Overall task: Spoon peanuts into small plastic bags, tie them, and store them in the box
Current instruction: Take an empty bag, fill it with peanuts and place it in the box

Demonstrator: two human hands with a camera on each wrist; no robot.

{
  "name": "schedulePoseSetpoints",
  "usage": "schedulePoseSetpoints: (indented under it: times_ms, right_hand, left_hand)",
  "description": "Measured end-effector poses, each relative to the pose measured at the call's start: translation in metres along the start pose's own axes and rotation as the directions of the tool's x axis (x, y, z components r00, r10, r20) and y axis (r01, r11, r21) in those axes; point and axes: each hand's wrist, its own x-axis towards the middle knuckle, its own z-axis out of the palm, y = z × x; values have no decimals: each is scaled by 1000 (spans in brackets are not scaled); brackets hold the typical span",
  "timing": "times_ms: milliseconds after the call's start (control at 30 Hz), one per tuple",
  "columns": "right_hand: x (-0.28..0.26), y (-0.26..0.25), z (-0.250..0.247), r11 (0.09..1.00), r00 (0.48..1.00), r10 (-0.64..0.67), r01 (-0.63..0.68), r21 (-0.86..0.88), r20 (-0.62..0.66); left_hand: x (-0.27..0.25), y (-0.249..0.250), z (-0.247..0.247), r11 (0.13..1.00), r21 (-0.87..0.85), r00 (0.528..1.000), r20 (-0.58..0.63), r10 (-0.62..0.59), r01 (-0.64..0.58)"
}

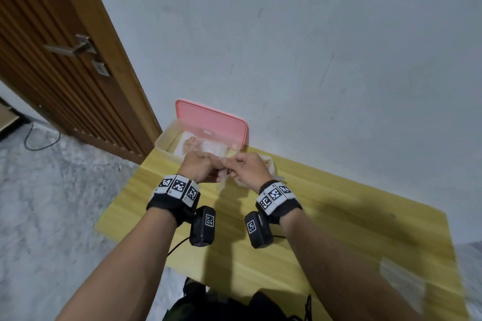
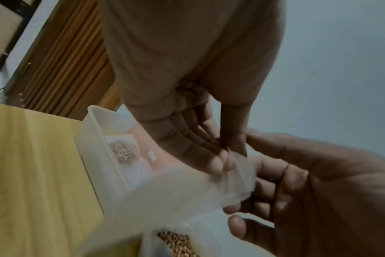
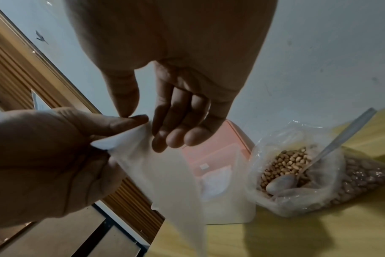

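Above the yellow table (image 1: pixel 326 229), my left hand (image 1: pixel 202 167) and right hand (image 1: pixel 243 167) hold an empty small plastic bag (image 1: pixel 223 179) between them. Both pinch its top edge, and the rest hangs down limp. In the left wrist view the left hand (image 2: pixel 229 156) pinches the small bag (image 2: pixel 198 187). In the right wrist view the right hand (image 3: pixel 143 128) meets the left thumb at the small bag (image 3: pixel 165 170). The translucent box (image 1: pixel 163 142) stands just beyond, with its pink lid (image 1: pixel 211 122) leaning on the wall and a filled peanut packet (image 1: pixel 191 144) inside. A big peanut bag (image 3: pixel 297 167) holds a metal spoon (image 3: pixel 341 135).
A grey wall runs close behind the table. A brown door (image 1: pixel 52 60) stands at the left, over a grey floor (image 1: pixel 52 203). The table's left edge is close to the box. A flat clear plastic piece (image 1: pixel 401 281) lies at the table's front right.
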Motion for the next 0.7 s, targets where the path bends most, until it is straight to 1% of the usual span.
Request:
schedulePoseSetpoints:
  times_ms: [67,200,300,400,467,533,600,700]
  right_hand:
    - [0,4,-3,999,1000,21,-22,46,19]
    - [-3,11,-10,999,999,45,-45,-9,26]
    - [-7,14,-17,998,999,53,-52,-27,13]
    - [-9,18,-22,999,998,45,-44,-20,45]
    - [-12,17,-23,995,997,38,-31,-91,70]
    - [-14,16,-23,978,997,31,-17,-210,66]
    - [-14,16,-23,955,999,19,-4,-298,47]
    - [-11,15,-20,919,1000,0,12,-395,30]
  left_hand:
    - [0,-6,5,1000,3,1000,-8,21,-21]
    - [-4,-17,13,995,62,997,4,73,-73]
    - [-6,-21,15,995,71,996,64,63,-67]
    - [-9,-21,15,996,66,994,98,51,-58]
    - [-8,-24,16,986,139,995,57,84,-91]
    - [-4,-28,18,954,254,986,-10,164,-156]
    - [-1,-32,23,904,380,970,-62,237,-196]
    - [-4,-33,33,806,547,942,-87,325,-228]
